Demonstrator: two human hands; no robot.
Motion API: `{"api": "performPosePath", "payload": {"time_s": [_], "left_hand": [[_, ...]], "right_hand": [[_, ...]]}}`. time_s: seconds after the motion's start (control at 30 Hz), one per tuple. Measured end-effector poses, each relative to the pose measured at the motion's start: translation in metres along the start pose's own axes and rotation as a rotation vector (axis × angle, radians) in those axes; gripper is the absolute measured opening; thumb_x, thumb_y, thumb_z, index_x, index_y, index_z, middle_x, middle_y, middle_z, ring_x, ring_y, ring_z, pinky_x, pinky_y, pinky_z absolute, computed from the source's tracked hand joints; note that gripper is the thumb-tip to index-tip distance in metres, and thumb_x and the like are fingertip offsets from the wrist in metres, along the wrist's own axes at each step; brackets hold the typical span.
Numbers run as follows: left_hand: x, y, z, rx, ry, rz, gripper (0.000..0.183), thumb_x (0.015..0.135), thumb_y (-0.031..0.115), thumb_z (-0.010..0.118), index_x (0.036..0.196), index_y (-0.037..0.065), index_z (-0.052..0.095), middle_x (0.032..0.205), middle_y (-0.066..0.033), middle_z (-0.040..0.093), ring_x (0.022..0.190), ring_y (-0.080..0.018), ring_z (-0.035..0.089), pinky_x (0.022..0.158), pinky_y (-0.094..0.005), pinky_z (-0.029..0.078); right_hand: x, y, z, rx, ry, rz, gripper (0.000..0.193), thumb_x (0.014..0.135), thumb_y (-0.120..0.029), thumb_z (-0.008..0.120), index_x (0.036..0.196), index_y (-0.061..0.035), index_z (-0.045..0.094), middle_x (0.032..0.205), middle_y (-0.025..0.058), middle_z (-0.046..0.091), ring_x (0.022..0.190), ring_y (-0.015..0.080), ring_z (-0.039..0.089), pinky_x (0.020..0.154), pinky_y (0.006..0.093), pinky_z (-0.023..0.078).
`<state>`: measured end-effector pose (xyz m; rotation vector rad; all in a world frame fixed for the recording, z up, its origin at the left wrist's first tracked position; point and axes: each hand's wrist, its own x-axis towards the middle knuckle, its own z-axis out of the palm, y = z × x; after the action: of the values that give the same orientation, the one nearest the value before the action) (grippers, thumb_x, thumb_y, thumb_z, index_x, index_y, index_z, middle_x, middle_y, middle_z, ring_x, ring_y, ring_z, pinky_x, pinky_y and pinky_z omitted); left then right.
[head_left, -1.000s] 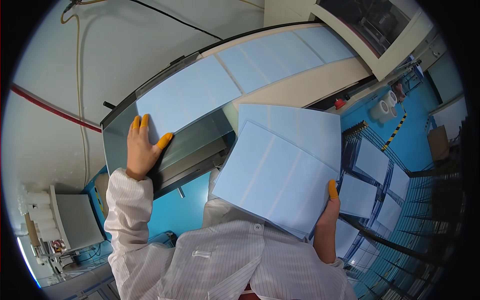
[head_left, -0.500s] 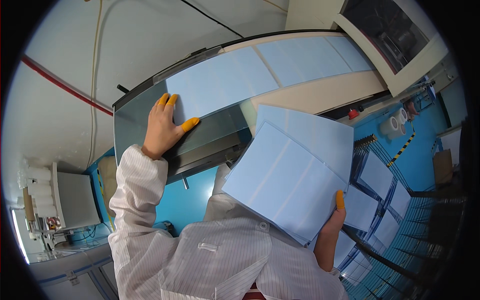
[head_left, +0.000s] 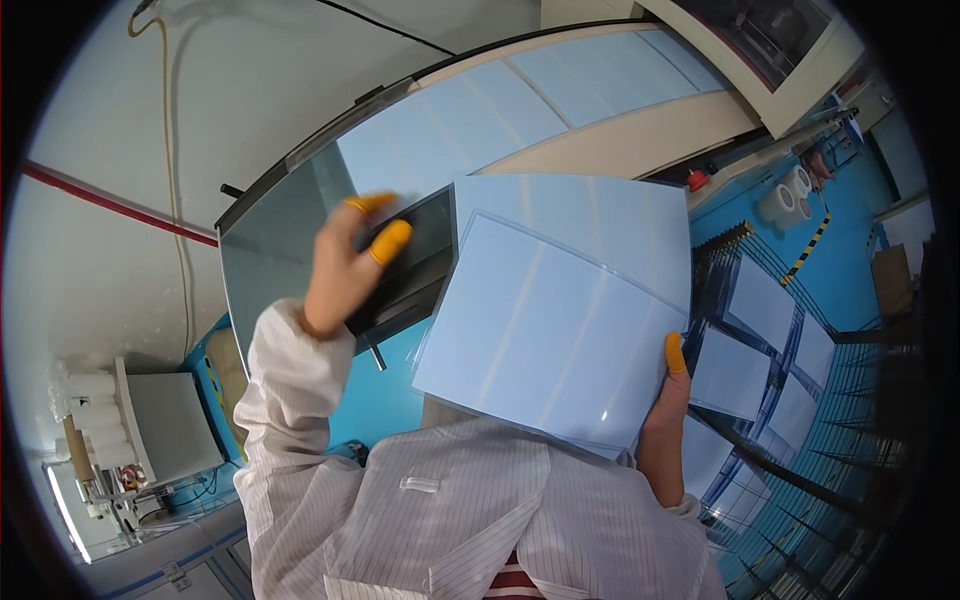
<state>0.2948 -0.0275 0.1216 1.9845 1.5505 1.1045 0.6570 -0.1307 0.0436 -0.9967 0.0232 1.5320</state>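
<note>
Against my front, a few thin pale-blue sheets with faint lighter stripes are fanned out. My right hand grips them at their right edge, its orange-capped thumb on top and its other fingers hidden underneath. My left hand hovers over the near end of the conveyor, between its dark plate and the held sheets. Its orange-capped thumb and fingers are bent and apart, slightly blurred, with nothing visible between them. Behind it, a row of similar sheets lies on the cream belt.
A machine housing with a window stands at the far right end of the belt. A red button sits on the conveyor's side. To my right, a wire rack holds several sheets. White rolls stand on the blue floor.
My left hand has drawn back from the nearest belt sheet toward me, its fingers now more bent. The held sheets have shifted up and left in view, still in my right hand.
</note>
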Motion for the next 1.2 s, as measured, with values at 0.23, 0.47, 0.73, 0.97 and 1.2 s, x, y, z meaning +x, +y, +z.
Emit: {"api": "performPosePath", "payload": {"time_s": [0.23,0.47,0.73,0.97,1.2], "left_hand": [[-0.053,0.053,0.018,-0.422,-0.217,-0.372,0.036,0.079,0.005,0.066,0.110,-0.003,0.051,0.090,-0.0043,0.058,0.078,-0.0089,0.054,0.069,-0.0208,0.043],[-0.063,0.040,0.001,-0.452,-0.050,-0.315,0.020,0.085,0.002,0.056,0.103,-0.004,0.053,0.080,-0.0016,0.058,0.068,-0.0054,0.050,0.062,-0.0159,0.036],[-0.060,0.028,-0.036,-0.361,0.136,-0.400,0.013,0.085,0.001,0.053,0.098,-0.002,0.055,0.076,0.0028,0.055,0.060,-0.0021,0.040,0.055,-0.0152,0.030],[-0.070,-0.056,-0.109,-0.514,0.679,-0.682,0.029,0.085,-0.003,0.037,0.109,-0.005,0.054,0.096,-0.0050,0.054,0.082,-0.0096,0.050,0.074,-0.0186,0.040],[-0.060,-0.119,-0.115,-0.237,0.722,-0.658,0.035,0.082,0.001,0.050,0.116,-0.005,0.051,0.095,-0.0080,0.057,0.079,-0.0130,0.051,0.073,-0.0215,0.041]], "right_hand": [[0.001,0.005,0.007,-0.060,-0.025,0.023,0.048,0.088,-0.039,0.050,0.121,-0.0041,0.046,0.109,0.0101,0.057,0.097,0.0218,0.057,0.085,0.0369,0.048],[0.010,0.012,0.008,-0.034,-0.158,0.072,0.047,0.088,-0.045,0.048,0.117,-0.0076,0.047,0.105,0.0057,0.056,0.099,0.0178,0.054,0.084,0.0331,0.046],[0.013,0.010,0.003,-0.094,-0.119,0.022,0.038,0.089,-0.036,0.051,0.111,-0.0057,0.052,0.101,0.0060,0.058,0.095,0.0162,0.055,0.079,0.0291,0.047],[0.010,-0.022,-0.008,-0.174,0.185,-0.236,0.037,0.089,-0.030,0.053,0.107,0.0020,0.053,0.087,0.0085,0.059,0.079,0.0179,0.059,0.073,0.0278,0.049],[0.005,-0.028,-0.012,-0.203,0.042,-0.226,0.041,0.089,-0.031,0.052,0.109,0.0047,0.051,0.098,0.0108,0.059,0.088,0.0199,0.059,0.077,0.0294,0.049]]}}
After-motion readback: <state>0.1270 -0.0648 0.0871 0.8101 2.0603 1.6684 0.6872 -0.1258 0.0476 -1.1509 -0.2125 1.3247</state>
